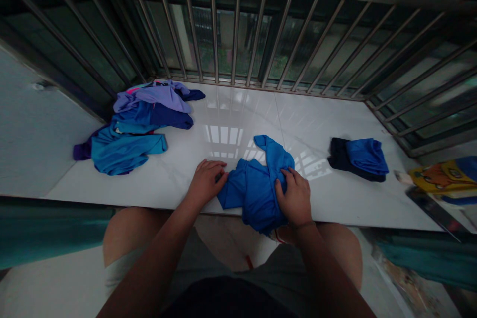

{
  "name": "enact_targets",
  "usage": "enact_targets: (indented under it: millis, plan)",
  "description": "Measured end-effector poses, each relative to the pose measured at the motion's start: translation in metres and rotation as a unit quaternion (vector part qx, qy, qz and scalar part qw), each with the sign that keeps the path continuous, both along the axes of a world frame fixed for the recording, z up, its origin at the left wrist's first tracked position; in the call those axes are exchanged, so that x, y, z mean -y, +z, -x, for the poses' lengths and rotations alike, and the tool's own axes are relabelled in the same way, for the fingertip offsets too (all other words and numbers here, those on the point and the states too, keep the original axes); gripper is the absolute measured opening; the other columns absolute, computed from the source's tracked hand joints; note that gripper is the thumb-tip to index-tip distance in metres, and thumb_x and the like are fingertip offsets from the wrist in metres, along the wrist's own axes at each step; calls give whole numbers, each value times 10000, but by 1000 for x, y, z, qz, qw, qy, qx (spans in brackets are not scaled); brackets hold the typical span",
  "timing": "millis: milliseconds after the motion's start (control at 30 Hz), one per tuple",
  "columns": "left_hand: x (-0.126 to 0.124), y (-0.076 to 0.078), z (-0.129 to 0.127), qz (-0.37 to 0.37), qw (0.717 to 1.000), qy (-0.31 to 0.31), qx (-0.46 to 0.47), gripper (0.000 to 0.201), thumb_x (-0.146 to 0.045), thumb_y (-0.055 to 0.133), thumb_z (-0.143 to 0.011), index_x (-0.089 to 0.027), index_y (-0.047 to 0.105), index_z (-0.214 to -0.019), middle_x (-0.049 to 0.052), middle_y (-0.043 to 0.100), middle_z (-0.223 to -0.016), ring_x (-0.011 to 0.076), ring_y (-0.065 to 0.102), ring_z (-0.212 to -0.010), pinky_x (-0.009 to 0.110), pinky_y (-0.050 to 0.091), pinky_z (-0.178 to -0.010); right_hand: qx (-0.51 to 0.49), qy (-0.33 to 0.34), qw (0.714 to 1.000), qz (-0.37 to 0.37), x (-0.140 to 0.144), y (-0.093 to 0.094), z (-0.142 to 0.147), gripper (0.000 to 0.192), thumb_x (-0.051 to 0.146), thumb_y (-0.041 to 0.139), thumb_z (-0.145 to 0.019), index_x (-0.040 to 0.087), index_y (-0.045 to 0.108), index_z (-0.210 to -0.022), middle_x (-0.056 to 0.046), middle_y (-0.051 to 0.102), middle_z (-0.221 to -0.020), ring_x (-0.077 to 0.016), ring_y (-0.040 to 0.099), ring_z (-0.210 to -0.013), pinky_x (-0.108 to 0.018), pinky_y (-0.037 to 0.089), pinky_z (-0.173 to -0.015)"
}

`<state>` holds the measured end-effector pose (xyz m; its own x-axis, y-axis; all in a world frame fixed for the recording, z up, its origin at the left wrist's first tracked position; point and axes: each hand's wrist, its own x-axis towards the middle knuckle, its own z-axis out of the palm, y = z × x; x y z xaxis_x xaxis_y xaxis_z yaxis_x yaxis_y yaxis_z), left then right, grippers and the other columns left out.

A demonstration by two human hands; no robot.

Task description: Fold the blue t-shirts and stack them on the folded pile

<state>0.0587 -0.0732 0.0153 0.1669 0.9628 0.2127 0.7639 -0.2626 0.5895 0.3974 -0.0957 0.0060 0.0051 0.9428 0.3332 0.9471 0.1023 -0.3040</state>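
Note:
A bright blue garment [257, 184] lies crumpled at the near edge of the white tiled ledge [335, 124], with its lower part hanging over the edge. My left hand [205, 181] pinches its left corner against the ledge. My right hand [295, 196] grips a bunch of the fabric on its right side. Both forearms reach forward over my knees.
A heap of blue, purple and lilac clothes [137, 126] lies at the back left of the ledge. Two folded pieces, blue on black [359, 159], sit at the right. Metal window bars [238, 25] fence the back and right side. A colourful printed item [443, 176] is at far right.

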Motion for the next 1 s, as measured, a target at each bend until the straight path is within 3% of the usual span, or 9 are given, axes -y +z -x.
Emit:
enact_targets:
  millis: [1000]
  plan:
    - [0,0,0,-1,1000,-1,-8,163,-318,685,-1026,-276,740,-878,63,844,-1355,311,769,-1281,659,411,-1334,4,-5,1000,-2,2,2,2,438,434,553,-1119,182,728,-1431,-206,688,-1546,-386,635,-1405,-616,415,-1273]
